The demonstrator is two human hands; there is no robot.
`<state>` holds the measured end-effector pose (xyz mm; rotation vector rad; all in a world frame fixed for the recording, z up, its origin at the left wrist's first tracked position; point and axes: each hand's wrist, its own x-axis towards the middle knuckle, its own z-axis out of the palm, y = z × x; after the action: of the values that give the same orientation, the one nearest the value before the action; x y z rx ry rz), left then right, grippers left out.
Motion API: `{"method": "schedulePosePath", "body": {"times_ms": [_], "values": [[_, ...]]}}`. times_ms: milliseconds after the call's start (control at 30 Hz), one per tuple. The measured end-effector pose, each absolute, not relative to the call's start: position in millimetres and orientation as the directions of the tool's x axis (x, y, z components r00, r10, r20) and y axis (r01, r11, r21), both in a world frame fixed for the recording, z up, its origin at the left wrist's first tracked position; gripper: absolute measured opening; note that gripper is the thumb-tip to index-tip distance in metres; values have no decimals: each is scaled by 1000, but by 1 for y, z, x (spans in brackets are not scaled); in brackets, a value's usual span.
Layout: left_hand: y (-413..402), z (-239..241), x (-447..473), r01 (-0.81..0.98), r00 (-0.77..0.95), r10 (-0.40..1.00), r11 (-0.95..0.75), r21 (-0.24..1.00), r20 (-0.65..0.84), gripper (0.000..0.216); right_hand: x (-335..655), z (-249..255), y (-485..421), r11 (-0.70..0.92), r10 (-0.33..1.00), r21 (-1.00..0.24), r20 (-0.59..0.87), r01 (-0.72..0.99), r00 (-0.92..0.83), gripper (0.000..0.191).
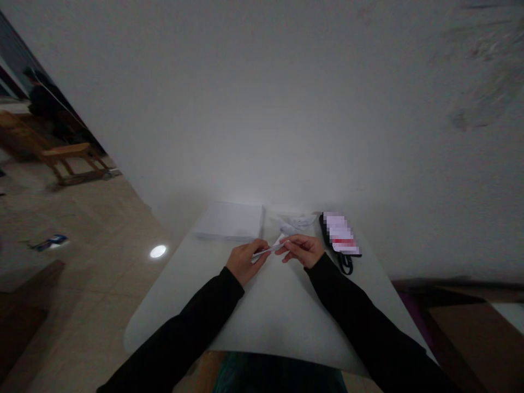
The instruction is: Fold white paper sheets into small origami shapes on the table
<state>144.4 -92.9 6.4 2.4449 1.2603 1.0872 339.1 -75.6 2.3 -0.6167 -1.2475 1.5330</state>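
Between my two hands, a little above the white table point(262, 322), is a narrow piece of folded white paper point(270, 249). My left hand point(246, 261) pinches its left end between thumb and fingers. At the other end, my right hand point(303, 250) grips the paper with thumb and fingertips. Just behind the hands lie folded white paper pieces point(301, 222), partly hidden by my right hand. A stack of white paper sheets point(231, 220) rests at the back left of the table, beyond my left hand.
A phone with a lit screen point(341, 234) lies at the table's back right, its black strap point(347, 265) beside it. The wall point(262, 109) rises directly behind the table. On the left are a wooden chair point(67, 150) and a seated person point(45, 103).
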Motion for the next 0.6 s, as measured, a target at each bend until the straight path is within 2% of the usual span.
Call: {"method": "schedulePosePath", "body": {"times_ms": [167,400,500,600], "values": [[-91,3,140,643,431,692,-686,341,579,12,341,5,-75,19,904,-900,201,-436,-376,22],[-86,13,132,571,531,468,-813,109,706,11,334,5,-80,57,954,-909,172,-413,-246,16],[-85,17,131,614,456,433,-786,77,777,11,331,4,-82,77,963,-921,167,-382,-209,15],[-85,16,131,659,359,451,-743,120,817,19,329,4,-85,102,965,-940,173,-327,-196,19]]}}
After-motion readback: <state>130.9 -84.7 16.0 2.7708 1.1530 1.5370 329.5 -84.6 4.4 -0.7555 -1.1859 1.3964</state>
